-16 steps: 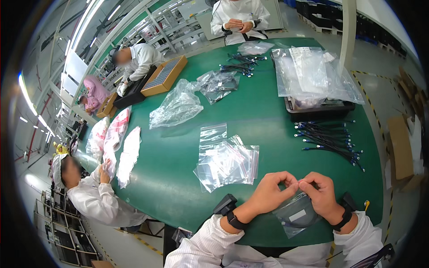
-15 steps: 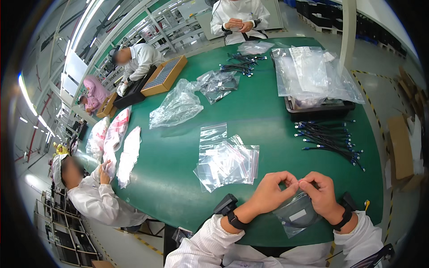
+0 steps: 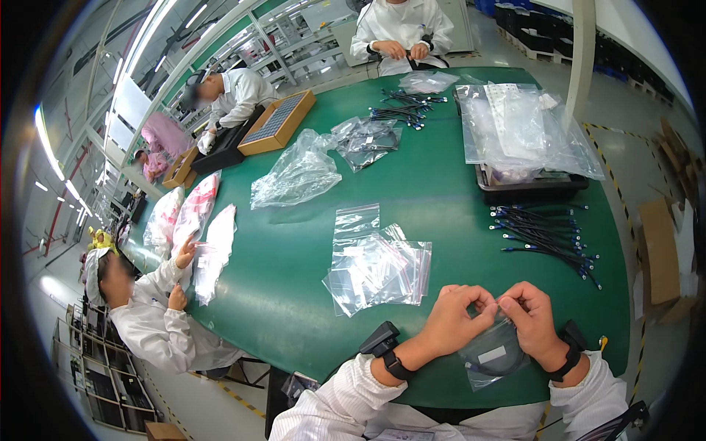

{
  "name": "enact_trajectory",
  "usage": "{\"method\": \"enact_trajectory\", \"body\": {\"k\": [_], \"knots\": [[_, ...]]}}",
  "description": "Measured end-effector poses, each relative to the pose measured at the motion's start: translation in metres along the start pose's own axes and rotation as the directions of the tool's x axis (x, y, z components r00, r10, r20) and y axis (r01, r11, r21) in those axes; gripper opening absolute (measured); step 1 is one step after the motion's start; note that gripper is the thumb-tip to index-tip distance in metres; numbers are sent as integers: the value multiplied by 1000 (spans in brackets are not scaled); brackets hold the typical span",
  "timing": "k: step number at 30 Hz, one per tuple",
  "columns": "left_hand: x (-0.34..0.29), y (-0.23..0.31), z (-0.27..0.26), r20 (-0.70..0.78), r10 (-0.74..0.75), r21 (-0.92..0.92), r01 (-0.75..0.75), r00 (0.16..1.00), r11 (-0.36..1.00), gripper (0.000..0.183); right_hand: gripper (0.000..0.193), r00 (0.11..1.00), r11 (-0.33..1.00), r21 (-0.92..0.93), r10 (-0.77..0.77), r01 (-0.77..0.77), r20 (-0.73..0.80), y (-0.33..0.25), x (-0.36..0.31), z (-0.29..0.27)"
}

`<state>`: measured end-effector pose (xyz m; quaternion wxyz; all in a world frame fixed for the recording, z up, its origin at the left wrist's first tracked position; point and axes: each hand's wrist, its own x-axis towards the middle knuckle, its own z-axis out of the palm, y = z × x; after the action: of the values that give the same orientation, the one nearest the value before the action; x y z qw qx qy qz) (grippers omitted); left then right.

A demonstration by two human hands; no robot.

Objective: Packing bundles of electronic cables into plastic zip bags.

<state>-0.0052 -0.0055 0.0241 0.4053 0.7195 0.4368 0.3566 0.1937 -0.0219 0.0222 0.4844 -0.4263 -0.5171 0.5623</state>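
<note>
Close to the table's near edge, both my hands pinch the top edge of a clear zip bag (image 3: 503, 342). A coiled dark cable shows inside it, and a small white label sits on its front. My left hand (image 3: 457, 321) grips the edge with thumb and fingertips. Right beside it, my right hand (image 3: 531, 320) pinches the same edge, the fingertips of both almost touching. The bag hangs tilted below my fingers. A loose pile of flat clear zip bags (image 3: 379, 268) lies left of my hands. Beyond my right hand is a bunch of short black cables (image 3: 544, 235) with blue-collared metal ends.
A black tray (image 3: 533, 191) heaped with plastic bags stands at the right. Crumpled clear plastic (image 3: 298, 173), a bag of dark parts (image 3: 368, 141) and more cables (image 3: 406, 109) lie farther back. Co-workers work around the green table (image 3: 279, 294), one handling white-and-pink bags (image 3: 195, 209).
My left hand has shifted slightly right along the bag's top edge, its fingers more curled. The co-worker at left has raised one hand toward the white bags.
</note>
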Motion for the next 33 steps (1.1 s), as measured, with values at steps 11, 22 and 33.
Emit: {"method": "enact_trajectory", "body": {"k": [11,22,33], "knots": [[10,-2,-12,-8,-46,-14,46,999,999,19,11,973,988,8,-149,152,-175,2,24,-30],[-61,40,-51,41,-174,-372,176,984,911,16,15,931,987,-100,-155,129,-329,0,31,-49],[-302,55,-188,-705,-319,-237,213,634,948,25,14,898,917,-335,-323,219,-297,21,53,-83]]}}
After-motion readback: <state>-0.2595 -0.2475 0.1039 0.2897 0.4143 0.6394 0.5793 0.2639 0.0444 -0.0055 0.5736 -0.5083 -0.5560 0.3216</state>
